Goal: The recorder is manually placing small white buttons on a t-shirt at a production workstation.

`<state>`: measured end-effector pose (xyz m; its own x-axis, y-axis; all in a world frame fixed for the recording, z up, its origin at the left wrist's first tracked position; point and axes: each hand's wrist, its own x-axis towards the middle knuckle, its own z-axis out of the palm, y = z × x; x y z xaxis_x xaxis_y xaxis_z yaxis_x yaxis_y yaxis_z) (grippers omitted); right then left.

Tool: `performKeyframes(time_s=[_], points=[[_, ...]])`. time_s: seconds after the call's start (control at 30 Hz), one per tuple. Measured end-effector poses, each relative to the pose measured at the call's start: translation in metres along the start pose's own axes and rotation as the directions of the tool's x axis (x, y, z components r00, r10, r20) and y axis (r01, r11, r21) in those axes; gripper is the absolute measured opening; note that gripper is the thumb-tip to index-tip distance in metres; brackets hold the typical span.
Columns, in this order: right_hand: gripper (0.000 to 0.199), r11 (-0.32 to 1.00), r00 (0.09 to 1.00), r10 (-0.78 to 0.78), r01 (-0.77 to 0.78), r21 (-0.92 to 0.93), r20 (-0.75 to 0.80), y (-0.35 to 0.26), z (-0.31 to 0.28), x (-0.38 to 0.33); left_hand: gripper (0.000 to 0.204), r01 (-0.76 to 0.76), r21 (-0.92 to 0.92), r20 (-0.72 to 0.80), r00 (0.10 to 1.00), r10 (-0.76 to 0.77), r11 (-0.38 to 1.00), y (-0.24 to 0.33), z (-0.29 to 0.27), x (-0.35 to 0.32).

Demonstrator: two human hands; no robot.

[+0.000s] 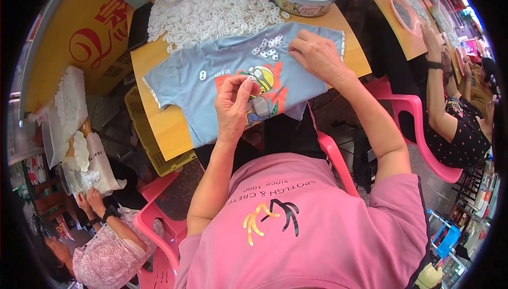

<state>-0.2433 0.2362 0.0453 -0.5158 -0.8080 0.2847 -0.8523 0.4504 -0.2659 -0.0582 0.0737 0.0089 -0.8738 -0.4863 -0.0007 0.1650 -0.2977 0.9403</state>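
My left hand (233, 106) is closed in a pinch on a small white plastic piece (252, 78), held over the printed front of a light blue T-shirt (190, 96). The shirt lies spread on the table, its lower edge hanging toward my lap. My right hand (320, 59) is above the right side of the shirt, thumb and fingers pressed together; whatever is between them is too small to make out. Just left of its fingertips lie several small white pieces with dark spots (269, 47). Another white oval piece (202, 75) lies alone on the shirt's left side.
A large heap of white oval plastic pieces (211, 8) covers the table's far side. Beside it stands a round tin (312, 8) holding small shiny parts. Co-workers sit left and right on pink chairs (164, 220); a yellow crate (145, 130) stands left under the table (172, 141).
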Motion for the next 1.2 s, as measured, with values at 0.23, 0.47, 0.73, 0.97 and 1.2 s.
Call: performKeyframes(time_s=[0.23, 0.47, 0.73, 0.97, 1.2], points=[[0.009, 0.999, 0.989, 0.008, -0.003, -0.035, 0.144, 0.002, -0.009, 0.02, 0.014, -0.002, -0.003, 0.009, 1.0, 0.002, 1.0, 0.0, 0.001, 0.0], [0.011, 0.977, 0.972, 0.055, -0.1, 0.19, 0.23, 0.011, -0.019, 0.025, 0.015, -0.018, -0.019, 0.006, 1.0, 0.018, 1.0, -0.002, 0.0, 0.001], [0.021, 0.626, 0.919, 0.32, -0.389, 0.676, 0.232, 0.008, -0.004, 0.0, 0.016, 0.0, -0.07, -0.026, 1.0, -0.001, 0.998, -0.004, -0.001, 0.003], [0.022, 0.303, 0.929, 0.287, -0.317, 0.899, 0.231, -0.054, 0.009, -0.004, 0.015, 0.03, -0.126, -0.074, 0.997, -0.039, 0.992, 0.005, 0.008, 0.003], [0.02, 0.097, 0.938, 0.266, -0.254, 0.962, 0.22, -0.091, 0.011, 0.002, 0.014, -0.013, -0.112, -0.11, 0.994, 0.0, 0.994, 0.027, 0.014, -0.003]])
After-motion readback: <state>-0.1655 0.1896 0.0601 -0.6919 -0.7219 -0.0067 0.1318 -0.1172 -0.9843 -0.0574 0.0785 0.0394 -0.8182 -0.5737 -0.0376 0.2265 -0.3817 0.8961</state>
